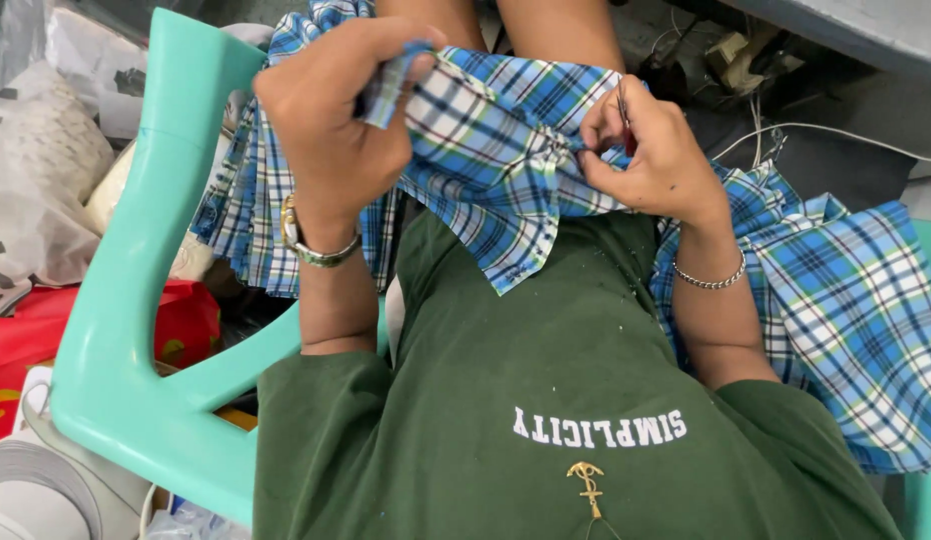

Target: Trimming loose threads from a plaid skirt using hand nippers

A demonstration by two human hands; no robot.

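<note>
A blue, white and green plaid garment [506,160] is held up over the lap of a seated person, stretched between both hands just above a dark green shirt [546,400]. The left hand [336,120] has its fingers closed around a bunched edge of the cloth; a metal watch [311,245] sits on that wrist. The right hand [651,150] pinches a gathered fold of the same cloth with fingers closed, and holds a small thin metal tool [623,105] whose kind I cannot tell. A chain bracelet [711,282] circles the right wrist. More plaid fabric [846,300] drapes down past the right arm, and more hangs behind the left arm. The person sits in a mint green plastic chair [156,300]. Beside the chair, at the left, lie pale plastic bags [41,160] and a red bag [186,320]. Above the hands, a grey floor [836,150] carries white cables [836,130].
</note>
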